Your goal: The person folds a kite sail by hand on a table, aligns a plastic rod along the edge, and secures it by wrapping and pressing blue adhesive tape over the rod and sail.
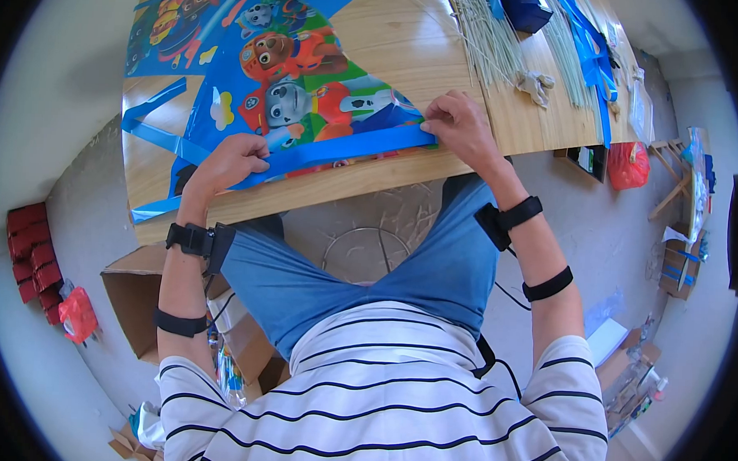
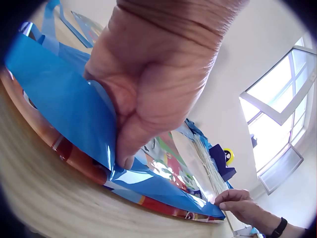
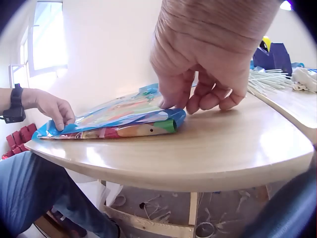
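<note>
A glossy sheet printed with cartoon dogs (image 1: 288, 103) lies on the wooden table, its near edge folded or rolled in the right wrist view. Along that edge runs a blue plastic strip (image 1: 339, 151). My left hand (image 1: 230, 160) pinches the strip near its left part, thumb pressing down on it in the left wrist view (image 2: 158, 74). At the other end, my right hand (image 1: 462, 132) pinches the strip's tip between thumb and fingers, close over the tabletop. Between the two hands the strip stretches nearly straight.
Loose blue strips (image 1: 163, 139) lie at the table's left. Bundles of thin pale sticks (image 1: 486, 38), a dark blue tape dispenser (image 1: 525, 8) and a crumpled whitish glove (image 1: 535, 87) sit to the right. The table's near edge (image 1: 305, 191) runs just before my lap.
</note>
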`<state>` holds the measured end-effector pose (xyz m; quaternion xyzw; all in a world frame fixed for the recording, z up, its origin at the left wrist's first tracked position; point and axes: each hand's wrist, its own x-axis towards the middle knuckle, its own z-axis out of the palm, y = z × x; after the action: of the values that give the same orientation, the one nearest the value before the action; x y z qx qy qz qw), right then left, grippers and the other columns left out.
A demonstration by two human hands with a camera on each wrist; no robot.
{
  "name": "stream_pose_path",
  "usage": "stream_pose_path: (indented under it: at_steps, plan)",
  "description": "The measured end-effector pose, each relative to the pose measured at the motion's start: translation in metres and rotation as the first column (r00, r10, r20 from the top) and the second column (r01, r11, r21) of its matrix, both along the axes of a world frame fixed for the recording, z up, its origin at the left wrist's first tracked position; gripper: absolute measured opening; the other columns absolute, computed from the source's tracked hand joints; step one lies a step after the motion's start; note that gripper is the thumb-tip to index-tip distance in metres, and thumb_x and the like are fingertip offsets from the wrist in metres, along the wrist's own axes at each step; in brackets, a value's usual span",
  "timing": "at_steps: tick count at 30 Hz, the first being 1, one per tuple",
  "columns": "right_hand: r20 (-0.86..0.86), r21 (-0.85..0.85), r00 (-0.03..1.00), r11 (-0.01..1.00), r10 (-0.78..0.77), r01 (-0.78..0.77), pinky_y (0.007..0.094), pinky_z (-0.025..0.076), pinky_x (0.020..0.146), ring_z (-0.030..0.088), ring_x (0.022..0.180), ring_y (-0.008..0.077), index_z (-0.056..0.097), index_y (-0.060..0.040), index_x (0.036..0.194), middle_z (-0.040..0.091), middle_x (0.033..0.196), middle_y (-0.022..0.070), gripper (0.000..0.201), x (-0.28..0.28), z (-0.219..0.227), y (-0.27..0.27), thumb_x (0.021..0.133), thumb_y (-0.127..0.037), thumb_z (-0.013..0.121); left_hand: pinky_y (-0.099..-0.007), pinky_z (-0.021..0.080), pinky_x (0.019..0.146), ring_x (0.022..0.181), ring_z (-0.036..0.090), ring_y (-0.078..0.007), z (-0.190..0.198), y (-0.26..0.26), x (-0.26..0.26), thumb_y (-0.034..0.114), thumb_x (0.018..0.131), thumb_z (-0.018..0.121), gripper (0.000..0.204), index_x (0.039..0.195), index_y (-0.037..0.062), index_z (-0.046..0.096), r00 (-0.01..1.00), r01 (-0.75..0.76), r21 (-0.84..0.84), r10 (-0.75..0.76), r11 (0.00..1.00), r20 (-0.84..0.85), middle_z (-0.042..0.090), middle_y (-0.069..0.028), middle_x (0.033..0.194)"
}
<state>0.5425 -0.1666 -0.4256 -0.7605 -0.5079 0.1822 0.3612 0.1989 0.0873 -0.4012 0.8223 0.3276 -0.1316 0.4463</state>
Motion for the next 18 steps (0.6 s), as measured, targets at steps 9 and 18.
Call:
stream_pose_path:
  at_steps: [9,18]
  plan:
    - [0.416,0.19,0.898,0.979,-0.142,0.067,0.0478,0.047,0.08,0.056,0.094,0.0348,0.068,-0.0081,0.089,0.06,0.093,0.0106,0.025,-0.048,-0.011,-0.005,0.069,-0.005,0.082,-0.0367,0.046,0.073,0.08,0.057,-0.0204,-0.002,0.001,0.0,0.008,0.083,0.077,0.021,0.093,-0.0041,0.062,1.0,-0.018,-0.018,0.018,1.0,-0.015,0.06,-0.0096,0.084]
    - [0.583,0.078,0.81,0.987,0.069,-0.141,0.0538,0.037,0.117,0.049,0.139,0.0371,0.061,-0.0043,0.138,0.055,0.147,0.0175,0.069,-0.131,0.005,-0.006,0.079,-0.035,0.08,-0.0361,0.045,0.071,0.079,0.056,-0.0189,-0.004,0.001,0.0,0.008,0.082,0.075,0.021,0.092,-0.0039,0.061,1.0,0.008,0.02,-0.008,1.0,0.0,0.059,-0.0079,0.081]
